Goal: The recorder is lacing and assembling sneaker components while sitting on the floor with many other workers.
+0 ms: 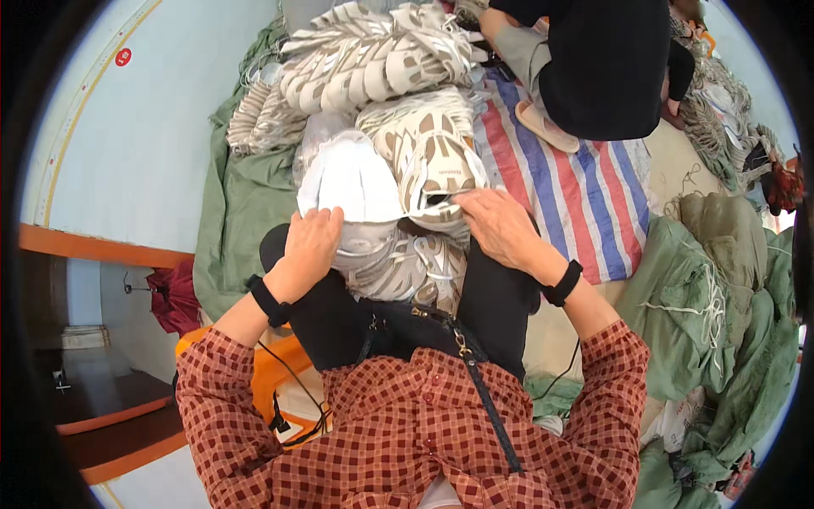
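A white, soft-looking shoe piece (352, 174) lies over my knees, its lower edge pinched in my left hand (310, 246). Beside it on the right is a beige and white shoe upper (441, 165), the front one of a packed row. My right hand (502, 227) has its fingers closed on the upper's near right edge; the fingertips are partly hidden. The two pieces touch in the middle, and I cannot tell whether they are joined. Below them, between my thighs, rests a bundle of grey and white uppers (437, 271).
Large bundles of beige and white uppers (381, 72) are piled ahead. A person in black (606, 68) sits at the far right, near a striped red, white and blue sheet (585, 208). Green sacks (678, 293) lie to the right, and green cloth (242, 204) to the left.
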`<state>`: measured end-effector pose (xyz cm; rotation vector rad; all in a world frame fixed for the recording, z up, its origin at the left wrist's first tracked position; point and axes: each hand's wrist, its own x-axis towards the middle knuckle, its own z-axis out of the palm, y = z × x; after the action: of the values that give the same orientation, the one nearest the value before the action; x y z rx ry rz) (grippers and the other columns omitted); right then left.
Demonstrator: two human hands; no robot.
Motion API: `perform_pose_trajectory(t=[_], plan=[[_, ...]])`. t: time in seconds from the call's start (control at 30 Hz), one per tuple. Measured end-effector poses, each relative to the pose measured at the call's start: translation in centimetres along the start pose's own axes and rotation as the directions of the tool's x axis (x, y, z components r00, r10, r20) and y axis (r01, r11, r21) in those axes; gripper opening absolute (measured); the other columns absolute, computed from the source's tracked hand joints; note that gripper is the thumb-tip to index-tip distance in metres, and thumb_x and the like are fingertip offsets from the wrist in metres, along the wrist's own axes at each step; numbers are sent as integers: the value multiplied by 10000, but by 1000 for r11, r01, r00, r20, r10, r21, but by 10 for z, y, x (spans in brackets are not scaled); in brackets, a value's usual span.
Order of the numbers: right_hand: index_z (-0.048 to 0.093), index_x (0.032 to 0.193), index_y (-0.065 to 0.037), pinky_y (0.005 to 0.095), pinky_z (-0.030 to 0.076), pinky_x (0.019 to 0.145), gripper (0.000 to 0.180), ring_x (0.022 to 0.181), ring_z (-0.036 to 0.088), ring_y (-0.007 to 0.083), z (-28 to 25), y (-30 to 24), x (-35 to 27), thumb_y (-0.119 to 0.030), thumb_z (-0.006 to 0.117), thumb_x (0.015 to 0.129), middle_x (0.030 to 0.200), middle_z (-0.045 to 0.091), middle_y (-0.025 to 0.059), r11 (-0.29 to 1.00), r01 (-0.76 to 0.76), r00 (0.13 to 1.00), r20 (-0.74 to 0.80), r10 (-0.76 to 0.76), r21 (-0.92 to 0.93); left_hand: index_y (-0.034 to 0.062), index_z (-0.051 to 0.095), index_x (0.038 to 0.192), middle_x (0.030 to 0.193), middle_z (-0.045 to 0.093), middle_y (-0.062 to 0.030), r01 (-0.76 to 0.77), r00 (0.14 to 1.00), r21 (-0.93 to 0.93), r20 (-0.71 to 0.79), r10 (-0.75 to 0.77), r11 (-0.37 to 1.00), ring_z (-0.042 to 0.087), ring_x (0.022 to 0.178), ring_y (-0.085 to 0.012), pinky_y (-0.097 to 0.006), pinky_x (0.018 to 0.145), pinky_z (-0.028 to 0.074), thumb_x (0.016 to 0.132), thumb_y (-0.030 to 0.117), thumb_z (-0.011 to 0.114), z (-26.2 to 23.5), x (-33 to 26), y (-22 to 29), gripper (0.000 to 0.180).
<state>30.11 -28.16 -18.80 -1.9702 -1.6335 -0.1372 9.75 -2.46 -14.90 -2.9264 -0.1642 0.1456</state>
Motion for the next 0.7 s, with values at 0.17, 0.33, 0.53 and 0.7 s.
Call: perform_pose_trajectory(t=[0.17,0.33,0.53,0.7], plan=[[638,1068,-15,335,477,812,243,901,636,251,-26,-8,10,-159,574,882,994,681,122,777,-325,943,252,220,538,19,516,953,740,646,-108,-74,985,145,166,49,987,663,790,-281,-504,947,403,770,83,592,-1,4,-7,208],[569,1148,-49,372,492,648,418,773,622,266,-7,-11,17,-281,672,816,887,616,135,746,-485,858,84,506,455,9,563,916,807,674,-147,-119,881,-40,456,124,992,672,790,-304,-447,798,489,795,138,585,18,17,-13,178],[502,1140,12,398,512,654,484,782,626,322,1,-31,20,-259,660,771,913,554,161,885,-420,907,-103,408,-201,-33,523,999,745,651,-231,0,991,-556,-111,-75,831,645,746,-412,-473,632,498,865,264,542,-21,64,48,326],[491,1141,38,413,502,770,450,814,639,305,1,-32,33,-194,616,778,877,587,142,786,-525,805,108,583,-327,-33,485,1064,665,625,-226,122,984,-495,-55,-172,860,627,636,-404,-486,597,487,866,170,495,-12,78,65,284]])
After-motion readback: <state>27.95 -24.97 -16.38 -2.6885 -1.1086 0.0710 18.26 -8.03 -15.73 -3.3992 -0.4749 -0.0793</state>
